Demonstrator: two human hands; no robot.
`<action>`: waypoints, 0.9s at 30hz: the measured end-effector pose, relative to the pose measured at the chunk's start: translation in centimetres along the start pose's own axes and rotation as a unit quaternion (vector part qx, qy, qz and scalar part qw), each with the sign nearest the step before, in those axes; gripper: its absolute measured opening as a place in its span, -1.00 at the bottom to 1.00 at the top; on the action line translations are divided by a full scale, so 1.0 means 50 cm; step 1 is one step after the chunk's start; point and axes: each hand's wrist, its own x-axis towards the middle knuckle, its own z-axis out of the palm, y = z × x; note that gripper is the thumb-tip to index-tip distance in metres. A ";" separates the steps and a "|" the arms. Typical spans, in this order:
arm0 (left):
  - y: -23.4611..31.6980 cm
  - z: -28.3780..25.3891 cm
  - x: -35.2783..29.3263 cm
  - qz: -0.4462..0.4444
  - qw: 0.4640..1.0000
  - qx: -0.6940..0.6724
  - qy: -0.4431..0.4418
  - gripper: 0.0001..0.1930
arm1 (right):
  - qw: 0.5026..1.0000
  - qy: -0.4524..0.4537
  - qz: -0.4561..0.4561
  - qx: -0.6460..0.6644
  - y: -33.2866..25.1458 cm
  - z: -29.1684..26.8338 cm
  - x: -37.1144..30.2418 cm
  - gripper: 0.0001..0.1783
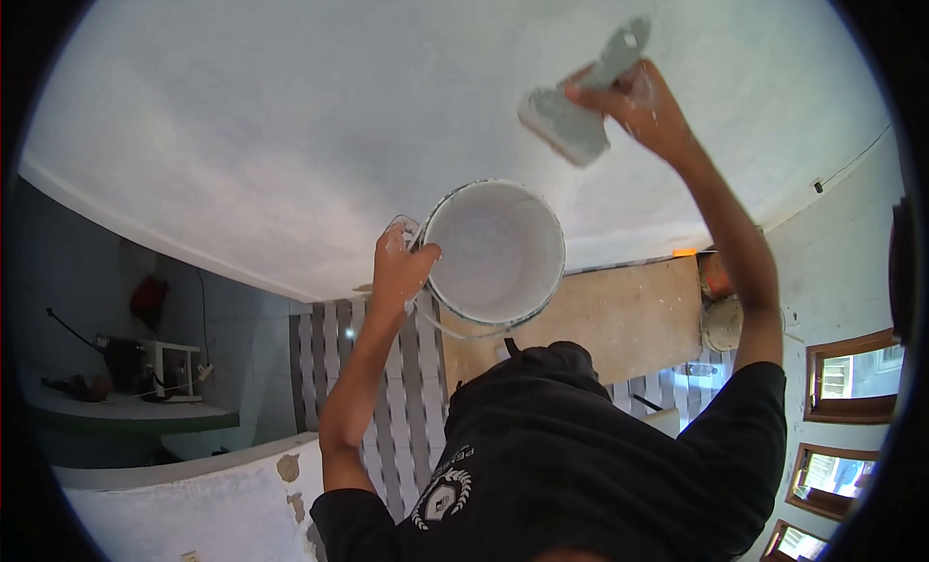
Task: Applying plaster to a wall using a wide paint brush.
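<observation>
My left hand [399, 269] grips the rim of a white bucket [495, 251], thumb over the edge and fingers outside. Pale paint coats the bucket's inside, and its wire handle hangs down on the near side. Raised at the upper right, my right hand [646, 105] is closed around the handle of a wide paintbrush [571, 123]. Whitish paint covers the brush, and its bristles point down and left. Behind both stands a white wall [329, 98] with patchy grey areas; whether the bristles touch it I cannot tell. Paint specks show on both hands.
Below the bucket lies a tan board [619, 315], with a striped floor [392, 398] to its left. Another bucket [721, 325] stands at the board's right end. A counter [145, 414] with a small white frame is at left; wooden windows [852, 376] are at right.
</observation>
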 end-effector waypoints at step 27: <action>-0.126 0.049 0.001 0.035 0.978 0.206 0.019 -0.70 | 0.922 -0.350 0.077 -0.148 0.280 0.541 -0.211 -0.49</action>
